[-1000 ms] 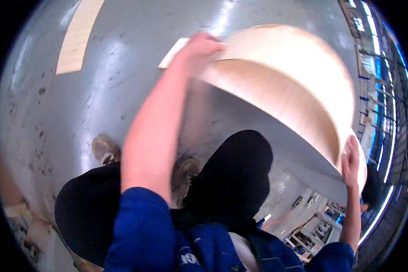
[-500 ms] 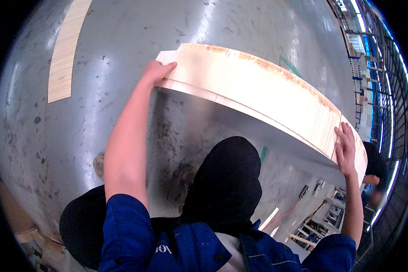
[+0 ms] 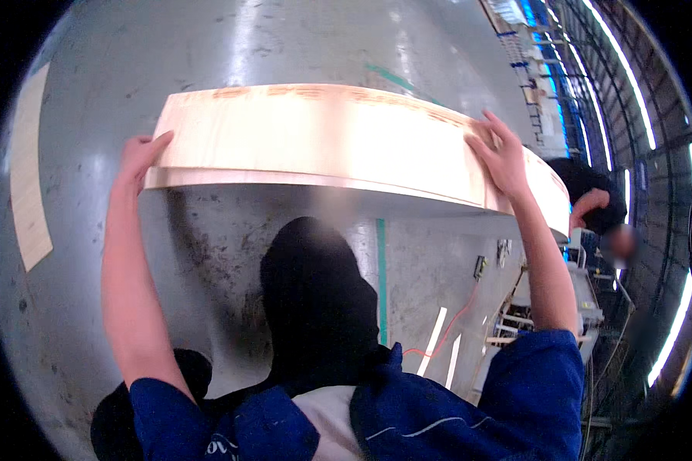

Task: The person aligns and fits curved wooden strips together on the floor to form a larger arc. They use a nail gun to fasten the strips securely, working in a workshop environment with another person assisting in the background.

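A long, pale wooden board (image 3: 284, 134) spans the space in front of me, lying on another wooden board (image 3: 547, 188) that sticks out past its right end. My left hand (image 3: 144, 157) clasps the left end, thumb on the top face and fingers mostly hidden below. Over at the right end of the upper board, my right hand (image 3: 503, 161) holds it with the thumb and fingers spread across its top and end. A co-worker's hand (image 3: 590, 203) is close to the far right end of the lower board; whether it touches is hard to tell.
Another pale wooden strip (image 3: 31, 173) lies on the grey floor (image 3: 115, 100) at the left. Right of my knee (image 3: 315, 284) are a green floor line (image 3: 382, 280), a red cable (image 3: 457, 316) and thin pale strips (image 3: 433, 342). The co-worker (image 3: 592, 180) stands at the right.
The boards and both my hands have shifted left in the picture. The floor strip now appears farther left, and more of the co-worker shows at the right.
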Action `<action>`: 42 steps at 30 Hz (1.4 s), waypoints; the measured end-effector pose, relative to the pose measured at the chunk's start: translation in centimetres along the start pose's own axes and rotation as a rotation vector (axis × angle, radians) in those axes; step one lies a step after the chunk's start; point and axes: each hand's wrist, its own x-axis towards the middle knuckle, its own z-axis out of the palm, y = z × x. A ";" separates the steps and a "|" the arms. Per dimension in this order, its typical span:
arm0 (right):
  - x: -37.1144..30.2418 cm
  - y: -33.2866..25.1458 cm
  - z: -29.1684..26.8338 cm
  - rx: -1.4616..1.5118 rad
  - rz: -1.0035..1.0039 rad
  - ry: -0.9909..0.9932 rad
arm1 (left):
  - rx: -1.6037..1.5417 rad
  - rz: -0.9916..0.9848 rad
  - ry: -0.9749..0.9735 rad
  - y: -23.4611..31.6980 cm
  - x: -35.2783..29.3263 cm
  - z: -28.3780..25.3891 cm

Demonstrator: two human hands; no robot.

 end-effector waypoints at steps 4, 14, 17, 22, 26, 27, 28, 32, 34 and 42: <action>3.1 1.2 0.8 -0.037 0.037 -0.042 | 0.057 0.035 0.095 0.0 -0.4 0.2; 2.6 0.8 0.3 -0.018 0.007 -0.085 | 0.167 0.123 0.126 0.4 -1.1 -2.5; 2.4 0.3 -0.1 -0.007 0.014 -0.107 | 0.169 0.153 0.120 0.1 -1.5 -2.0; 2.5 0.1 -0.5 0.007 0.037 -0.136 | 0.146 0.155 0.106 -1.9 -1.6 -0.4; 2.5 1.0 -0.7 0.019 -0.007 -0.137 | 0.129 0.138 0.107 -1.8 -1.5 1.0; 2.6 1.1 -0.9 0.019 -0.027 -0.135 | 0.110 0.129 0.099 -2.0 -1.4 1.3; 2.8 0.7 -0.8 0.018 -0.027 -0.126 | 0.094 0.119 0.093 -2.4 -1.3 1.3; 4.0 0.7 -0.6 -0.031 -0.086 -0.108 | -0.003 0.045 0.054 -4.5 -0.3 1.9; 3.3 0.9 0.8 0.082 -0.007 -0.134 | -0.017 0.097 0.004 -5.4 -0.7 1.0; 2.8 2.9 -4.4 -0.037 -0.066 -0.117 | 0.386 0.205 0.082 -0.4 -1.2 1.8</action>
